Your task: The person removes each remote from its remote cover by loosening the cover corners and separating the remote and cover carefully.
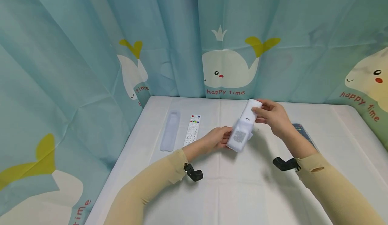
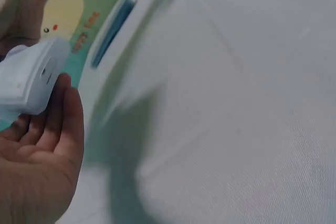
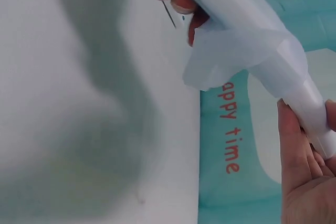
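Observation:
A white remote control point(image 1: 248, 111), its back toward the head camera, is tilted above the table, partly inside a translucent silicone cover point(image 1: 239, 137). My left hand point(image 1: 216, 138) holds the covered lower end from the side, its fingers behind it. In the left wrist view that covered end point(image 2: 34, 80) lies against the left hand's fingers point(image 2: 58, 114). My right hand point(image 1: 274, 117) pinches the bare upper end between thumb and fingers. Bunched round the middle, the cover's loose edge point(image 3: 220, 61) flares out in the right wrist view.
On the white table point(image 1: 242, 191), left of the hands, lie a second white remote control point(image 1: 192, 129) with its buttons up and an empty translucent cover point(image 1: 170, 132). A dark blue flat object point(image 1: 300, 129) is partly behind the right forearm. A whale-print curtain point(image 1: 175, 43) borders the table.

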Available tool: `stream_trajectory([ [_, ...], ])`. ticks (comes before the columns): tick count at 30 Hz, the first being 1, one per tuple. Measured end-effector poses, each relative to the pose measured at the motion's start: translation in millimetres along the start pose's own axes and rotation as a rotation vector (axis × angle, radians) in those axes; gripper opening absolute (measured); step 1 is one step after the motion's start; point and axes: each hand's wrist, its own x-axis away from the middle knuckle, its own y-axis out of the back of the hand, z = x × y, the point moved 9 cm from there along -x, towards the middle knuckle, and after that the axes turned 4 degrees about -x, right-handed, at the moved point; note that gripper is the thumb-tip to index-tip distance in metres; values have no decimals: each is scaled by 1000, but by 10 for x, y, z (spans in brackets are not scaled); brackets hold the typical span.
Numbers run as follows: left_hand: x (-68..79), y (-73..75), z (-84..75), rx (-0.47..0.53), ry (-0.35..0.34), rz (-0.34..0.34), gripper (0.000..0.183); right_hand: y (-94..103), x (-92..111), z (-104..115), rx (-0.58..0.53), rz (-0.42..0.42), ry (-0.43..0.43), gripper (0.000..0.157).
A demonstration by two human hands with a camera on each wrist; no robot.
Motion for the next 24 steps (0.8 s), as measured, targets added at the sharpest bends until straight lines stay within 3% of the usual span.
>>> stream_trajectory([
  [4, 8, -72, -19, 103, 16, 69, 43, -78, -8, -32, 24, 55, -4, 62],
  [12, 47, -196, -51, 81, 15, 176, 42, -134, -33, -111, 46, 83, -24, 69],
  [20, 23, -197, -8, -2, 21, 172, 42, -176, -21, -220, -112, 153, -70, 67],
  [24, 24, -227, 8, -49, 11, 172, 44, -176, -28, -270, -96, 147, -79, 67],
])
